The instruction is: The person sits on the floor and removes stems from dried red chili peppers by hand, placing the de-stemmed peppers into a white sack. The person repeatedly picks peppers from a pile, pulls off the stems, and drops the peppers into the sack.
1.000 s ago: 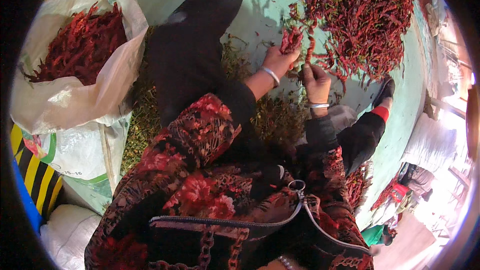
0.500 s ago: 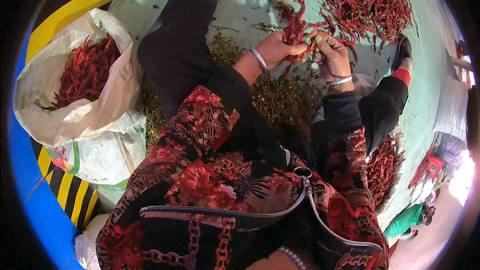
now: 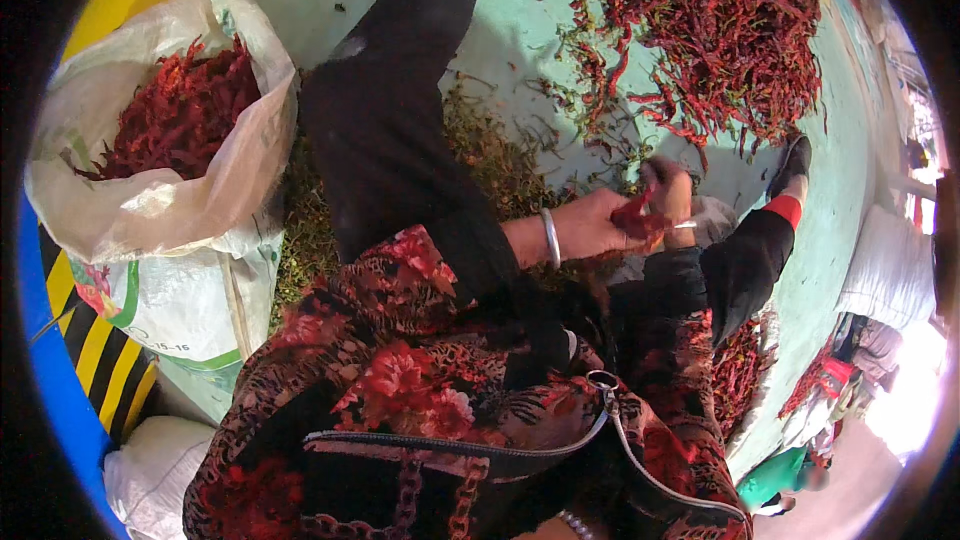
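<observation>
Close in front of my body, my left hand (image 3: pixel 592 228) is closed round a small bunch of red dried chili peppers (image 3: pixel 638 218), which stick out past the fingers. Right beside it, my right hand (image 3: pixel 672 195) is raised against the bunch; motion smears its fingers, so their grip is hidden. Below and left of the hands lies a litter of greenish-brown stems (image 3: pixel 490 145). A large heap of dried red chilies (image 3: pixel 730 30) with green stems spreads beyond the hands at the far right.
An open white woven sack (image 3: pixel 190 290) with red chilies inside stands at my left. My outstretched legs frame the pale green floor sheet (image 3: pixel 510 25). More chilies (image 3: pixel 740 375) lie beside my right thigh. Another person in green (image 3: pixel 770 475) shows at the lower right.
Both hands have drawn back from the edge of the chili heap toward my body. The bunch in my left hand looks smaller. The whole view has shifted slightly.
</observation>
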`<action>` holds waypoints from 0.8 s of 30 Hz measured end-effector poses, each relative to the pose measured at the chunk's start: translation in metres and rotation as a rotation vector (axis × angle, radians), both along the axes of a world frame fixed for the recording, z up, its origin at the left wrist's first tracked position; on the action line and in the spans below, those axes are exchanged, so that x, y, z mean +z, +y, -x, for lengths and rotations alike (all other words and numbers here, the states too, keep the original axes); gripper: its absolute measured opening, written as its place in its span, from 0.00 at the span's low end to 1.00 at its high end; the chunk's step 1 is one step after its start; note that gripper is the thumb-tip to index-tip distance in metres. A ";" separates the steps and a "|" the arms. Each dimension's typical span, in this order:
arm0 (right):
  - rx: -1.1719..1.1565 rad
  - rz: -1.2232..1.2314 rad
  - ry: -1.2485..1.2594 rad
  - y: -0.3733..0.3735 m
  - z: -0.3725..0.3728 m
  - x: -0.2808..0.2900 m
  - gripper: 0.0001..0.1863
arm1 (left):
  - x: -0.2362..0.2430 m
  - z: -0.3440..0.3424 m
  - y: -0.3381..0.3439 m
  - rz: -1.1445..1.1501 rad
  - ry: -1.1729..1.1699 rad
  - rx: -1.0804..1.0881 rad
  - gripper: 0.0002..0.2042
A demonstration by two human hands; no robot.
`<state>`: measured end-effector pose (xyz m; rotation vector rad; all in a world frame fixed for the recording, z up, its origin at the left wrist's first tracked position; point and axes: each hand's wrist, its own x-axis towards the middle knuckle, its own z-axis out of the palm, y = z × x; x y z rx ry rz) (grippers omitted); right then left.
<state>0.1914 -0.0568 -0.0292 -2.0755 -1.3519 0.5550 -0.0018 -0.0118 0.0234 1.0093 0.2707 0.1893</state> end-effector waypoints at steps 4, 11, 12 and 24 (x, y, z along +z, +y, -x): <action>0.151 0.132 -0.130 0.028 -0.005 -0.020 0.14 | -0.017 0.008 0.039 -0.018 0.138 0.224 0.11; -0.055 0.226 -0.206 0.114 -0.003 -0.061 0.16 | -0.033 0.002 0.055 0.009 0.301 0.571 0.08; -0.096 0.264 -0.166 0.116 -0.001 -0.057 0.16 | -0.039 0.001 0.055 0.041 0.290 0.601 0.08; 0.037 0.016 0.402 0.018 0.062 0.033 0.07 | -0.050 -0.012 0.049 0.158 0.038 0.678 0.06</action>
